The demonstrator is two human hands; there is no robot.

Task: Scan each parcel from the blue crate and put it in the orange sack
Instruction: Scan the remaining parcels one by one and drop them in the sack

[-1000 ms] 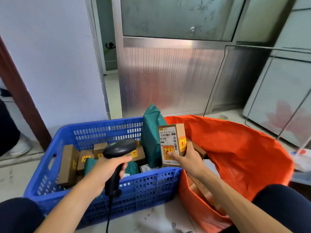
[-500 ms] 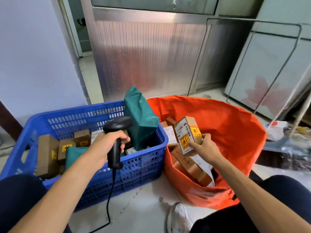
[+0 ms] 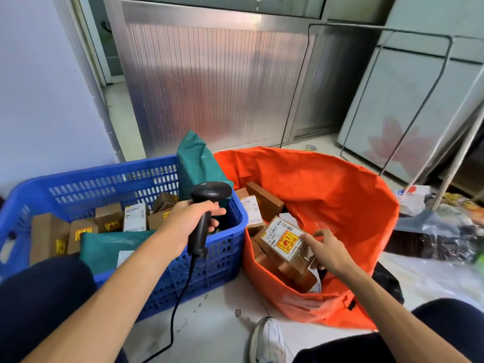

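You lowered the box (image 3: 284,238) from above the orange sack (image 3: 327,195) onto the other boxes (image 3: 264,203) inside it. Your right hand (image 3: 324,251) lay at its near edge, fingers (image 3: 306,238) touching it (gripping or already freed, I couldn't tell). Your left hand (image 3: 187,222) stayed clenched round the scanner (image 3: 210,191) over the blue crate (image 3: 104,171), where more parcels (image 3: 108,218) waited.

Blue crate (image 3: 217,260) cut off at left — parcel (image 3: 284,238) label print unreadable.

Small parcel-handling rm: crate (image 3: 78,175) w/ labelled pkgs (image 3: 49,237), sack (image 3: 327,195), alu door (image 3: 209,87).
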